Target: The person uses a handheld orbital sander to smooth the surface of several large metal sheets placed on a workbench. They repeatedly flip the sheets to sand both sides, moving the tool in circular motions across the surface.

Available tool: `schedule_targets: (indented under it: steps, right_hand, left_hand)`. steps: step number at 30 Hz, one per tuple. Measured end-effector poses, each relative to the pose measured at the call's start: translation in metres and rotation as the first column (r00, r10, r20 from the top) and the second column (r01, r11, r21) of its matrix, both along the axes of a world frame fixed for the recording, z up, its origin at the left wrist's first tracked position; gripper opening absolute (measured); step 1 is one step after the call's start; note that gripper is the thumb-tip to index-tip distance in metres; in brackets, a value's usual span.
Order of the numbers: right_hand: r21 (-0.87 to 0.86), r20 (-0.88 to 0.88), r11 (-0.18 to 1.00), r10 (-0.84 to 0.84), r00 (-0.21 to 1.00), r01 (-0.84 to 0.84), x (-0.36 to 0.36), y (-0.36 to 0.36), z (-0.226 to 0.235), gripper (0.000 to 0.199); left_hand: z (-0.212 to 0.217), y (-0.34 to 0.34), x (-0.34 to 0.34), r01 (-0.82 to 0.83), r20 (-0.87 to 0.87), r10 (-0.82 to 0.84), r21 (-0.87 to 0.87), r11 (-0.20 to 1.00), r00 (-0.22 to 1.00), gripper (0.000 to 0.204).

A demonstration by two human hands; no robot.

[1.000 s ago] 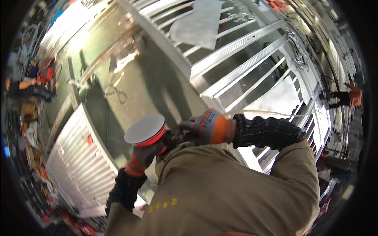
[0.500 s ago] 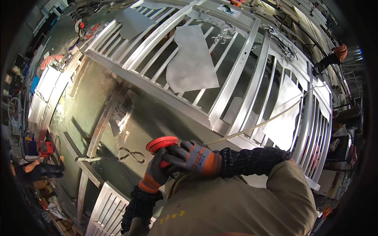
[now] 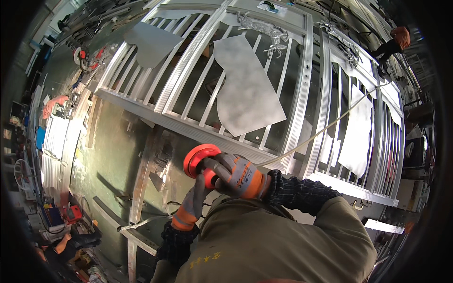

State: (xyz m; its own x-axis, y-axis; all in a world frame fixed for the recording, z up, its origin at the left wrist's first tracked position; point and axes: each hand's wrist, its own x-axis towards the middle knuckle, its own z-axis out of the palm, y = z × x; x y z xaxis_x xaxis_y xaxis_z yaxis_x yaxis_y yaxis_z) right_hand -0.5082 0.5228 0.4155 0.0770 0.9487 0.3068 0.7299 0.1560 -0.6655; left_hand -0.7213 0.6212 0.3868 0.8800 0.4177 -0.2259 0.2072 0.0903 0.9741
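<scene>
Up in front of my chest is a red hand tool with a round disc point(image 3: 192, 159) and a red body; its exact kind does not show. My left hand point(image 3: 191, 203), in a grey and orange work glove, is closed on the tool's body from below. My right hand point(image 3: 241, 177), gloved alike, wraps over it from the right, its fingers overlapping the left ones and partly covering the tool. The disc faces up and to the left, apart from the metal frame point(image 3: 163, 121) beyond. A pale hose point(image 3: 325, 132) runs from the frame's right side toward my right wrist.
Sheet-metal pieces point(image 3: 247, 89) with wavy edges and a crumpled silvery ornament point(image 3: 264, 30) lie on the slatted frame. Steel beams point(image 3: 141, 188) stand at the left. One person point(image 3: 398, 40) is at the far right, another point(image 3: 66, 243) at the lower left.
The red tool and both hands have shifted right and slightly up in view, and the disc has tilted to show more of its round side. The whole view has turned a little.
</scene>
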Motion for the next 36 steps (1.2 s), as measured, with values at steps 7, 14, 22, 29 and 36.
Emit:
schedule_targets:
  steps: [7,14,22,29,36]
  right_hand:
    - [-0.19,-0.192,0.966,-0.212,0.958,0.176,0.058,0.071,-0.085,0.08]
    - [-0.713,0.064,0.529,-0.604,0.794,0.46,0.14,0.11,-0.208,0.092]
    - [-0.753,0.24,0.437,-0.514,0.824,0.492,0.181,0.135,-0.318,0.082]
    - [-0.689,0.316,0.331,-0.663,0.679,0.644,0.334,0.22,-0.316,0.079]
    - [-0.585,0.354,0.38,-0.675,0.647,0.717,0.498,0.346,-0.33,0.08]
  left_hand:
    - [-0.025,0.097,0.028,0.11,-0.291,-0.081,0.087,0.99,0.953,0.045]
    - [-0.188,0.19,0.144,0.018,-0.453,0.137,0.322,0.947,0.881,0.063]
    - [-0.385,0.248,0.293,0.076,-0.551,0.201,0.438,0.896,0.81,0.091]
    - [-0.387,0.234,0.307,0.05,-0.499,0.271,0.539,0.841,0.823,0.095]
    - [-0.369,0.233,0.311,0.078,-0.588,0.286,0.515,0.854,0.756,0.092]
